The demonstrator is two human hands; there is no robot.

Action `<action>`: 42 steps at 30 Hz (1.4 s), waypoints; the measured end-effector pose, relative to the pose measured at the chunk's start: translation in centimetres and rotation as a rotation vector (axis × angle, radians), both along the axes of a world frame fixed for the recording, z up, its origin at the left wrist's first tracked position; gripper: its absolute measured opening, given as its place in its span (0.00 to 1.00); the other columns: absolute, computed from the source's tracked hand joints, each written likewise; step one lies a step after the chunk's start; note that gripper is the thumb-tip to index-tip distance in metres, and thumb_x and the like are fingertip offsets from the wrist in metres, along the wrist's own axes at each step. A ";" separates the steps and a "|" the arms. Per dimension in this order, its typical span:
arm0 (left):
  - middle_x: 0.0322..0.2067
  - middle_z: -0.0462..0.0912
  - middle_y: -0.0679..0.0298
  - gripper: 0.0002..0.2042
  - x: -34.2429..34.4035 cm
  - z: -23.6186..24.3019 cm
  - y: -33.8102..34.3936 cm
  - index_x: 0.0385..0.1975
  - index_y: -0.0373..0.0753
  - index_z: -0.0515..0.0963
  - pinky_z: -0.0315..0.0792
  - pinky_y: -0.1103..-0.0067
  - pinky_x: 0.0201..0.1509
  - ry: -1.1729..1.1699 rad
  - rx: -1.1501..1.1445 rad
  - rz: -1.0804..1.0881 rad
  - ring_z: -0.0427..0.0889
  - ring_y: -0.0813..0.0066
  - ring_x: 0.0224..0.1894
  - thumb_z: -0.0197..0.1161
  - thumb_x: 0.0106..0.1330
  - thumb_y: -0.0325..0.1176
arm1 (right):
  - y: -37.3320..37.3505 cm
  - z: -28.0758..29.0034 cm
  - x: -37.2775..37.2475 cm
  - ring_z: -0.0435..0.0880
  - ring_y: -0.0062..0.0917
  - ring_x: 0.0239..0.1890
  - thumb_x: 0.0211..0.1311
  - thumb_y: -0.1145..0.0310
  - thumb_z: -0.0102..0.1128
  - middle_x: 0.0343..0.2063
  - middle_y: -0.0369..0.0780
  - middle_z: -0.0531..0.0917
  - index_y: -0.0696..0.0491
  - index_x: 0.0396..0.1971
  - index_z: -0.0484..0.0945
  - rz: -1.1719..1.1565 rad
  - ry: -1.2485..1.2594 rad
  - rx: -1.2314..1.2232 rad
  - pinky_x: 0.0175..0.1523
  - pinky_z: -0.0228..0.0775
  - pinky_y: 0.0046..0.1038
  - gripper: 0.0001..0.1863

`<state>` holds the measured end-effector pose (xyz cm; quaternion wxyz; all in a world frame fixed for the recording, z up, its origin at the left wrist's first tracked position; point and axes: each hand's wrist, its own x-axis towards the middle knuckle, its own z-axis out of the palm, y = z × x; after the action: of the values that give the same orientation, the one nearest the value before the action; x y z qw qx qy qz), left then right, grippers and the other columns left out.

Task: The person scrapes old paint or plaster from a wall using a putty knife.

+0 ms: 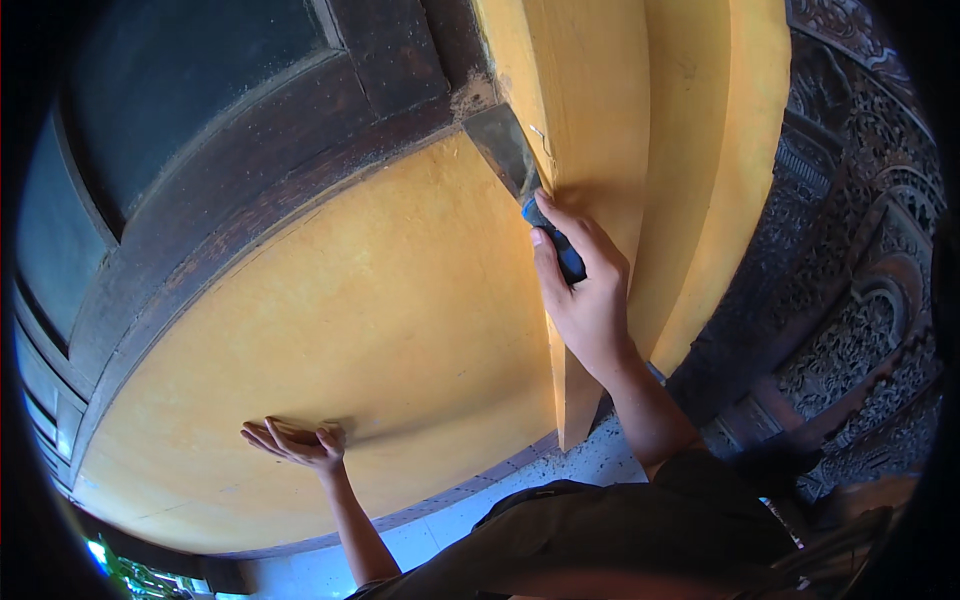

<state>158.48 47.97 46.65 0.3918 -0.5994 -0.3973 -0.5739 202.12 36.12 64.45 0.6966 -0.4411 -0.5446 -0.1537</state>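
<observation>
My right hand (592, 295) grips the dark, blue-marked handle of a putty knife (499, 146). Its broad metal blade points up and left, into the corner where the dark wooden frame (405, 135) meets the yellow pillar (590, 110). Crumbly, roughened material shows around the blade's tip. Lower left, my left hand (300, 445) holds nothing; its fingers are stretched out, close to the yellow wall (370, 290). Whether it touches the wall I cannot tell.
Dark panels (190, 90) sit in the wooden frame at upper left. Dark carved woodwork (870, 290) stands at right, past the pillar. Pale floor (440, 525) with scattered debris runs below the wall. Green leaves (145, 578) show at bottom left.
</observation>
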 end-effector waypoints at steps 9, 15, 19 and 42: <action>0.81 0.43 0.37 0.43 -0.9 -0.3 -1.5 0.78 0.39 0.61 0.40 0.42 0.81 -0.051 -0.071 -0.133 0.39 0.35 0.83 0.56 0.71 0.65 | -0.2 -3.0 -0.6 0.88 0.31 0.39 0.69 0.81 0.66 0.39 0.46 0.87 0.59 0.58 0.84 -0.009 0.014 -0.047 0.46 0.80 0.31 0.18; 0.80 0.47 0.36 0.46 -0.2 0.8 -2.9 0.77 0.32 0.61 0.36 0.47 0.83 -0.039 -0.248 -0.156 0.41 0.36 0.83 0.46 0.74 0.69 | -0.1 -6.7 -1.1 0.89 0.34 0.50 0.73 0.82 0.60 0.50 0.47 0.88 0.65 0.58 0.82 0.007 0.014 -0.029 0.57 0.80 0.33 0.16; 0.80 0.52 0.40 0.41 -3.0 1.1 -6.0 0.80 0.35 0.54 0.41 0.44 0.81 -0.036 -0.276 -0.014 0.48 0.37 0.82 0.50 0.77 0.60 | -1.2 -12.1 -3.7 0.89 0.38 0.45 0.72 0.81 0.61 0.51 0.51 0.88 0.65 0.61 0.79 0.020 -0.228 -0.152 0.51 0.80 0.36 0.19; 0.80 0.46 0.36 0.45 -10.7 -8.4 -8.9 0.81 0.48 0.57 0.33 0.37 0.81 0.010 -0.865 0.047 0.40 0.31 0.82 0.70 0.65 0.52 | -2.5 -14.4 -21.5 0.86 0.30 0.31 0.67 0.73 0.72 0.30 0.45 0.87 0.60 0.43 0.84 0.378 -0.225 -0.756 0.42 0.77 0.30 0.09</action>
<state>147.74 39.06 38.26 0.1197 -0.7020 -0.6128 -0.3425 180.59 33.60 50.08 0.4384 -0.5383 -0.7061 0.1396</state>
